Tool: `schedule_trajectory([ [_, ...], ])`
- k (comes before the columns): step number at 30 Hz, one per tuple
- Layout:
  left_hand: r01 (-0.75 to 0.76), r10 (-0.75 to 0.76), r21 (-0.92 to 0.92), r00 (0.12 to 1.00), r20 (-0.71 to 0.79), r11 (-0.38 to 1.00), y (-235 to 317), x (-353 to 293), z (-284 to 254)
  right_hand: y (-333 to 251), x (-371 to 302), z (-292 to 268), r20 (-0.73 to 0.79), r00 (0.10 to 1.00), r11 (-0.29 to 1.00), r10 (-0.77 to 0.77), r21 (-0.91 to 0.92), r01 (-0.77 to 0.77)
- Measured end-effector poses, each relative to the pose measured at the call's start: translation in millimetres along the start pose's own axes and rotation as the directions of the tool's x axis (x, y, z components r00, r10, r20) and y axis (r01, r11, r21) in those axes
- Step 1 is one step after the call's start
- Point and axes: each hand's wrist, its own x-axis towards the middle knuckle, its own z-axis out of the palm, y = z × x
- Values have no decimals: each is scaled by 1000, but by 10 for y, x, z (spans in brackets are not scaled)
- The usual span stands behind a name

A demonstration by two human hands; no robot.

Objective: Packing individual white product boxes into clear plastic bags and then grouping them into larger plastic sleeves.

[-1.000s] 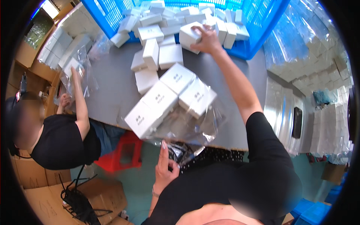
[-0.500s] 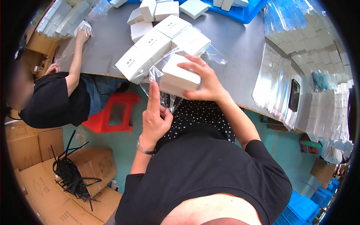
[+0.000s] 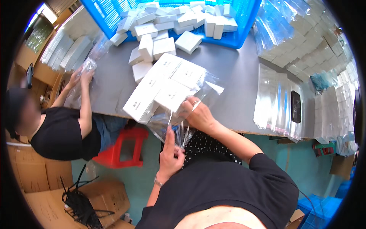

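Several white boxes lie side by side inside a clear plastic bag on the grey table. The bag's mouth faces me and hangs over the table edge. My left hand grips the gathered film at the mouth, its index finger stretched up along the plastic. At the nearest right corner of the group, the bent fingers of my right hand hold the edge of one white box. Film partly covers those fingertips.
A blue crate full of small white boxes stands at the far side, with loose boxes before it. Flat clear bags and a black phone lie right. At left a co-worker handles film beside a red stool.
My right hand has put the box it held into the bag beside the others. My view has tilted up, showing more of the crate. The co-worker's hands have come together.
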Motion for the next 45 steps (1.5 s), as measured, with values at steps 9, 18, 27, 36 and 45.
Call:
schedule_trajectory([
  [9,207,-208,-33,978,-24,978,-163,-161,-169,1206,1523,-1183,340,918,629,205,673,-390],
  [18,291,-292,-79,957,2,953,-334,-74,-175,2942,1863,-947,-388,649,754,654,401,-520],
  [27,282,-277,-49,957,89,958,-428,65,-255,1462,979,-1167,49,984,840,172,-529,-120],
  [36,155,-153,-36,987,54,987,-407,-42,-182,1935,1104,-1337,-89,917,722,389,-589,-363],
  [45,157,-158,28,987,34,987,-427,-3,-215,1967,1177,-790,-36,968,967,249,65,-247],
])
